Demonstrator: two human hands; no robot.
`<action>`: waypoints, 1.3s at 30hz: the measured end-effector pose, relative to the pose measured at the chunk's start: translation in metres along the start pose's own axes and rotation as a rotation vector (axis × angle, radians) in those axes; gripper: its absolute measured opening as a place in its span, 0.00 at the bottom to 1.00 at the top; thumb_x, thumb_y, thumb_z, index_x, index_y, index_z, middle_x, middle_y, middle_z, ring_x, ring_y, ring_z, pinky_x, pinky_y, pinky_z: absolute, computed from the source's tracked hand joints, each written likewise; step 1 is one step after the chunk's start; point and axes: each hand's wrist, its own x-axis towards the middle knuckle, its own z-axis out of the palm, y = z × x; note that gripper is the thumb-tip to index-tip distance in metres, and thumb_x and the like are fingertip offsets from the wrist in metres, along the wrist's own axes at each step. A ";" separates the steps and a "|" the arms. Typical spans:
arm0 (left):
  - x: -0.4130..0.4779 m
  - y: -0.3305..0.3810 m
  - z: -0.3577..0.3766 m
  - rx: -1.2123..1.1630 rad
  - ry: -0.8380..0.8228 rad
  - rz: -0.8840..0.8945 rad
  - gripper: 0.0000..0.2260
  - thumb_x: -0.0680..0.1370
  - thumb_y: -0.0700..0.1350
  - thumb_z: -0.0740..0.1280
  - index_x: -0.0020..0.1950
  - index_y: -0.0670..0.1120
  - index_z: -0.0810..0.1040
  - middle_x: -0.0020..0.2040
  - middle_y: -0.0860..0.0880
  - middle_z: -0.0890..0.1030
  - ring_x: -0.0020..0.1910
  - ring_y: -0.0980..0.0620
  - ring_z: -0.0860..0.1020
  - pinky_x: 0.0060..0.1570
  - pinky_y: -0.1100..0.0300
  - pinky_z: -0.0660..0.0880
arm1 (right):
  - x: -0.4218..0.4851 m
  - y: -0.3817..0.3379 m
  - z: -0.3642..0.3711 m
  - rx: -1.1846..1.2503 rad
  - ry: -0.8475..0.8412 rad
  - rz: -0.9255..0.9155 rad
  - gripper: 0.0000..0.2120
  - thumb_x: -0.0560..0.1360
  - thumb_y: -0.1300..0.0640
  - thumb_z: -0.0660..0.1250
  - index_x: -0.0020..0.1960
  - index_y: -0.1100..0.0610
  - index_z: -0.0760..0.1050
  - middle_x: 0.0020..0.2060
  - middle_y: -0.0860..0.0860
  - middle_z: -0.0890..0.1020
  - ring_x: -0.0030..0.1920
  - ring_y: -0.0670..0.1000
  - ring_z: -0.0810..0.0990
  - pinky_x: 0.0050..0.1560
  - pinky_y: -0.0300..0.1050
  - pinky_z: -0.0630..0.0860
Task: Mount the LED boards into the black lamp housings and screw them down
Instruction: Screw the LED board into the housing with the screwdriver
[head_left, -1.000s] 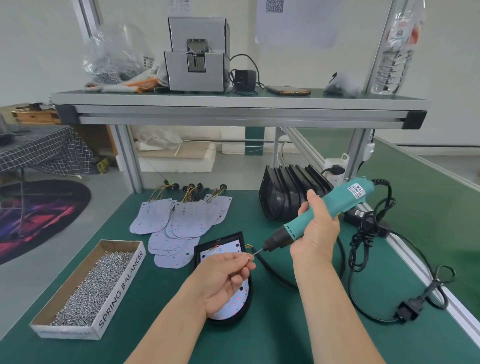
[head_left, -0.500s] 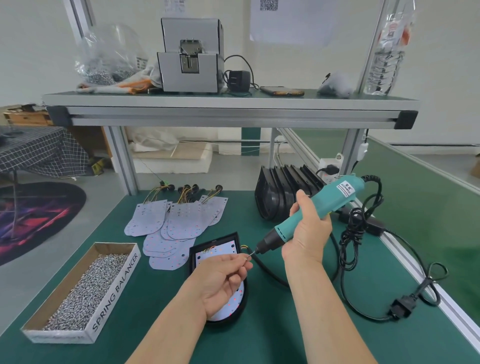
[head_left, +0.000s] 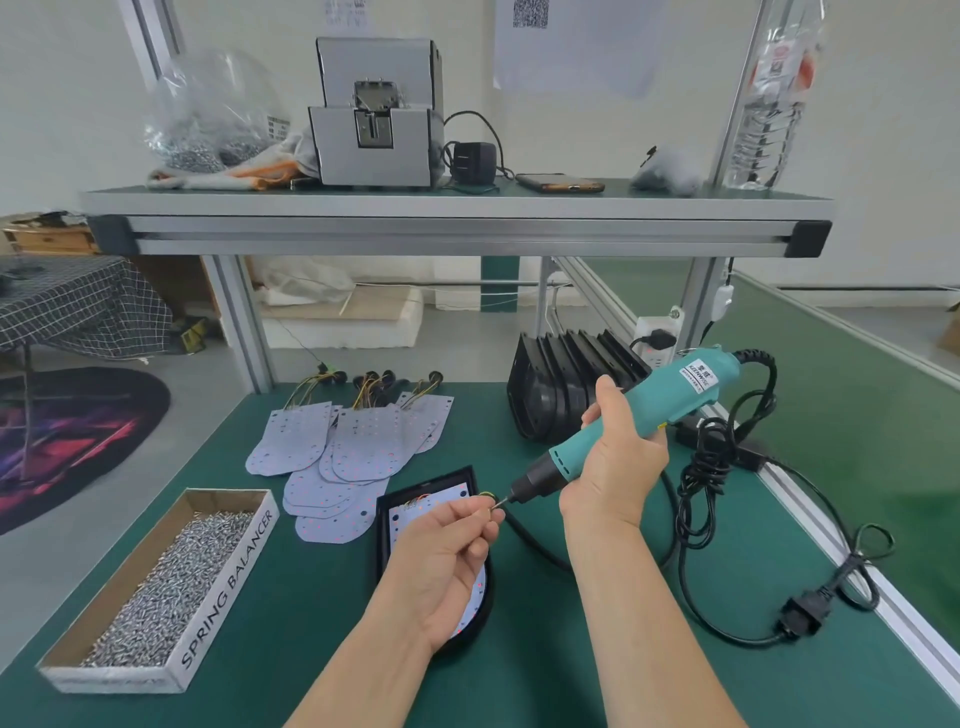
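A black lamp housing (head_left: 385, 525) lies on the green mat with a white LED board (head_left: 415, 512) seated in it; my left forearm covers much of both. My left hand (head_left: 447, 551) hovers above the housing and pinches a small screw at its fingertips. The bit of a teal electric screwdriver (head_left: 623, 426) meets those fingertips. My right hand (head_left: 615, 457) grips the screwdriver's body, tilted down to the left. Loose LED boards (head_left: 348, 447) with wire tails lie in a pile behind the housing. A row of empty black housings (head_left: 561, 395) stands behind my right hand.
A cardboard box of screws (head_left: 171, 587) sits at the front left. The screwdriver's black cable and plug (head_left: 800, 618) loop across the right side of the mat. An overhead shelf (head_left: 457, 208) carries a grey screw feeder, a phone and a bag.
The screwdriver and my right hand have risen slightly and stay at my left fingertips. My left hand keeps its pinch over the housing. The view has shifted a little.
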 end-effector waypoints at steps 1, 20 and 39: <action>0.000 0.000 0.001 0.016 -0.001 0.015 0.06 0.79 0.29 0.63 0.50 0.34 0.79 0.38 0.42 0.84 0.30 0.55 0.79 0.28 0.69 0.75 | 0.000 0.000 0.000 -0.006 0.007 0.004 0.09 0.71 0.55 0.75 0.42 0.50 0.73 0.28 0.45 0.76 0.30 0.44 0.74 0.37 0.40 0.73; -0.001 0.001 -0.011 0.236 -0.014 0.177 0.06 0.81 0.39 0.65 0.57 0.41 0.79 0.45 0.38 0.85 0.36 0.52 0.81 0.38 0.62 0.75 | 0.001 0.009 0.002 -0.034 0.105 0.065 0.10 0.71 0.55 0.74 0.42 0.52 0.73 0.26 0.44 0.75 0.27 0.42 0.73 0.39 0.44 0.72; 0.044 0.028 -0.041 1.045 0.312 -0.075 0.15 0.70 0.48 0.78 0.37 0.47 0.72 0.38 0.52 0.79 0.36 0.58 0.74 0.31 0.65 0.67 | 0.000 0.023 0.019 -0.246 -0.196 -0.242 0.10 0.71 0.58 0.76 0.38 0.54 0.75 0.28 0.44 0.76 0.31 0.47 0.73 0.33 0.40 0.74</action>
